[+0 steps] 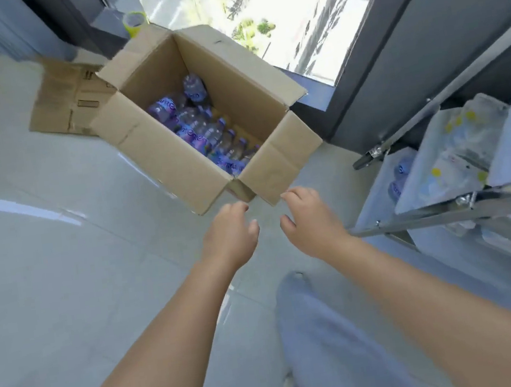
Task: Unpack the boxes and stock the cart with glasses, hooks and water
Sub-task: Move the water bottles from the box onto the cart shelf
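Far to the upper left of the hands, a flattened cardboard sheet (65, 103) is seen lying on the pale tiled floor (44, 253), with a roll of yellow-green tape (135, 22) set beyond it against the window frame. Just ahead of both hands, an open cardboard box (179, 167) is placed on the floor, its four flaps folded outward. Water bottles (203, 128) with purple labels are laid inside it, well ahead of the fingertips and low in the box.

The left hand (229, 237) is held out above the floor just short of the box's near corner, with the fingers loosely curled and nothing grasped. The right hand (308, 219) is held just beside it, a narrow gap being left between the two; its fingers are likewise relaxed and empty, the fingertips being close to the near flap, though contact cannot be confirmed. A leg in blue trousers (325, 340) is seen below the right forearm.

To the right of the right hand, a metal cart (438, 211) is stood, with wrapped packages (456, 150) on its upper shelf. A few bottles (400, 179) of the same kind are visible on a lower shelf, near the right hand.
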`<state>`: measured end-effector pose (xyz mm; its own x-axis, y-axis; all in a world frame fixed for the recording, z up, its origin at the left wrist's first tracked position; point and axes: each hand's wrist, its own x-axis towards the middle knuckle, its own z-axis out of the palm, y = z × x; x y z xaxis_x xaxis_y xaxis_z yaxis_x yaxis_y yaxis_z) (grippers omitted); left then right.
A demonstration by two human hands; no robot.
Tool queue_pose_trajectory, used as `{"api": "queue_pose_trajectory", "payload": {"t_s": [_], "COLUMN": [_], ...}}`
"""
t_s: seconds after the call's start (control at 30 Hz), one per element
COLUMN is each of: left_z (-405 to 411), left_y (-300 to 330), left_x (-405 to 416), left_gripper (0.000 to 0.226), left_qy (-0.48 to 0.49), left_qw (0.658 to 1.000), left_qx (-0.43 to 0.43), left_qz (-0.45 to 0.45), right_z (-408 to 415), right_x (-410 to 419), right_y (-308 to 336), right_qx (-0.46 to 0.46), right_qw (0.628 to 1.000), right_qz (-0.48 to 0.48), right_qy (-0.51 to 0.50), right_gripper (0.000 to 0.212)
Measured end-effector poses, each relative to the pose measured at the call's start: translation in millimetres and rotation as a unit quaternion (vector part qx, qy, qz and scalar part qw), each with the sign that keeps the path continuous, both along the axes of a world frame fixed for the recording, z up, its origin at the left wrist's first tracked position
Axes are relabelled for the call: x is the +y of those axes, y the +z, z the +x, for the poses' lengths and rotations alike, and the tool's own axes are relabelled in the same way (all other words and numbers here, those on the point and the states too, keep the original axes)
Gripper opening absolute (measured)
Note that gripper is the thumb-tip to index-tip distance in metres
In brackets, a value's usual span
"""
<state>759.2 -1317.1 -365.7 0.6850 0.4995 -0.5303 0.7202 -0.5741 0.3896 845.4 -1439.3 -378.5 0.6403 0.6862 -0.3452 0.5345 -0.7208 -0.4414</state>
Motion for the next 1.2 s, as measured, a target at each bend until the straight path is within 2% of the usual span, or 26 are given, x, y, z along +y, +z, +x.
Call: {"api": "queue_pose_trajectory", "payload": {"t_s": [0.3,0.57,0.8,0.93,1.07,1.2], "left_z": [56.7,127.3,194.4,235.4,261.3,287.8], "left_y": [-13.7,-74.1,-125.0,-172.3,-235.4,-308.3], "left_x": [170.5,294.0,320.3,323.6,320.1,309.0], "left_gripper": [0.041,0.038,0.041,0.039,0.044,0.038], "left_qy": [0.011,-0.068,-0.127,-0.109,-0.122,-0.194], "left_qw": [0.999,0.993,0.979,0.979,0.969,0.955], "left_qx": [0.017,0.027,0.091,0.107,0.165,0.198], "left_qz": [-0.044,-0.097,-0.135,-0.134,-0.140,-0.108], "right_z": [54.0,100.4,143.4,164.4,165.2,182.5], "right_x": [150.9,265.5,299.3,311.0,313.2,306.0], "right_y": [-20.9,-82.1,-139.3,-188.9,-245.4,-312.6], "right_qx": [0.064,0.138,0.224,0.272,0.308,0.307], "right_qw": [0.996,0.968,0.899,0.862,0.826,0.816], "right_qz": [-0.050,-0.073,-0.069,-0.079,-0.102,-0.132], "right_qy": [-0.046,-0.197,-0.370,-0.419,-0.461,-0.472], "right_gripper": [0.025,0.030,0.037,0.032,0.031,0.031]}}
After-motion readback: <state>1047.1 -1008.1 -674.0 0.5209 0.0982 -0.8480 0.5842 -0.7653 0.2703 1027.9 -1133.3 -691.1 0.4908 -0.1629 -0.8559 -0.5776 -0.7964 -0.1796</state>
